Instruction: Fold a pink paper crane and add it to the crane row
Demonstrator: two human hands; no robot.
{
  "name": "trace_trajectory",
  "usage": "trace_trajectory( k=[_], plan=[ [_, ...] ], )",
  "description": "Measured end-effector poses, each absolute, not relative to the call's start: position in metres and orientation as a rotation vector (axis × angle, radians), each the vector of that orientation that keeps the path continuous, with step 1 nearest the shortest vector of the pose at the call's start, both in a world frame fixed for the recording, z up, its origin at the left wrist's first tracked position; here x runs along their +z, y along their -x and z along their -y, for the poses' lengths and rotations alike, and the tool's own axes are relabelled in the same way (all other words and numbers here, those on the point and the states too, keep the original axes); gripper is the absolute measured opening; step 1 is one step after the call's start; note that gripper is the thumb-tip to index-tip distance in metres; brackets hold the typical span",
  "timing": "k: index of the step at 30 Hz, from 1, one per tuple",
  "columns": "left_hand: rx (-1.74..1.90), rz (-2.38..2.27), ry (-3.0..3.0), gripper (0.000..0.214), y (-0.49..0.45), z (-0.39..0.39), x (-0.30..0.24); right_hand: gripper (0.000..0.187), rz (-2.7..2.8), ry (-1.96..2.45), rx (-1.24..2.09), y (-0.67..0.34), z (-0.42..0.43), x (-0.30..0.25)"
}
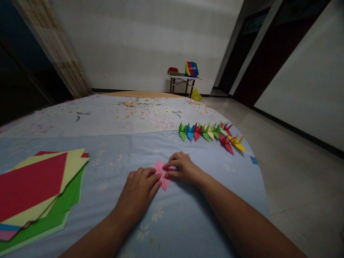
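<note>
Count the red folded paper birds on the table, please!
3: one red bird right of the blue bird; a back red bird near the row's right end; a front red bird beside the bright yellow bird. Birds overlap, so another may be hidden.

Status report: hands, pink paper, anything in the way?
Left hand, right hand both on pink paper. Folded diamond, on blue tablecloth. Paper cranes and paper stack both apart from it.

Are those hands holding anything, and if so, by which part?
Folded pink paper: the left hand has fingers on its left side, the right hand on its right. Whether they pinch or only press cannot be told.
</note>
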State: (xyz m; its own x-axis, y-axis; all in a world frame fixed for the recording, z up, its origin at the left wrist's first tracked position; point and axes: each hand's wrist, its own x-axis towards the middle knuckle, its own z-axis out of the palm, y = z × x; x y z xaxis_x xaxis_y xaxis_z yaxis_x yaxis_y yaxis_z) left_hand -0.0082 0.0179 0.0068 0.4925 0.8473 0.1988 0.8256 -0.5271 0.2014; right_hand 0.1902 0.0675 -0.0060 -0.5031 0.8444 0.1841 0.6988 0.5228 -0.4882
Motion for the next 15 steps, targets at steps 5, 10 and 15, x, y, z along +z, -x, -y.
trace_trajectory(
  k=[5,10,15],
  plan=[
    [0.378,-1.512,-2.678,0.024,0.005,-0.016,0.011,0.036,2.355,1.285,0.489,-0.188,-0.067,-0.007],
    [0.39,-1.505,-2.67,0.023,0.004,-0.017,0.01,0.023,2.321,1.331,0.515,-0.184,-0.069,-0.007],
    [0.366,-1.507,-2.67,0.023,0.003,-0.016,0.011,0.015,2.272,1.385,0.504,-0.178,-0.073,-0.008]
  ],
)
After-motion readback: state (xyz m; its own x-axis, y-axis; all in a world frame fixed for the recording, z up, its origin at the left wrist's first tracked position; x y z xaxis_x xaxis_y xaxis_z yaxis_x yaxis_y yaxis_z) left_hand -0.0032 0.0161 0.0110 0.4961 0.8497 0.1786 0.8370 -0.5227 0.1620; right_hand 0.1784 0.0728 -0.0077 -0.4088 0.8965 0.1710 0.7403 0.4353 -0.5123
